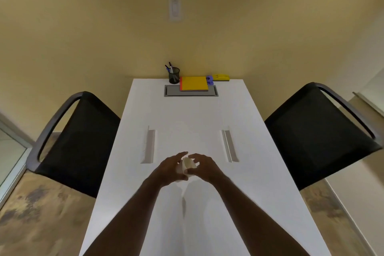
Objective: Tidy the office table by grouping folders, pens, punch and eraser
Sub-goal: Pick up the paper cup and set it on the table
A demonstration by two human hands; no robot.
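At the far end of the white table (187, 114) stand a black mesh cup with pens (173, 75), a yellow folder stack (193, 83) with an orange edge, a purple punch (209, 79) and a yellow board eraser (221, 77). Over the middle of the table my left hand (171, 169) and my right hand (204, 167) meet. Both hold a small white folded cloth or paper (188, 164) between them, with fingers curled round it.
A grey cable hatch (172, 92) lies under the folders. Two narrow slots (148, 145) (229, 145) are cut in the tabletop. Black chairs stand at the left (79, 141) and at the right (318, 133). A wall switch (174, 8) is on the yellow wall.
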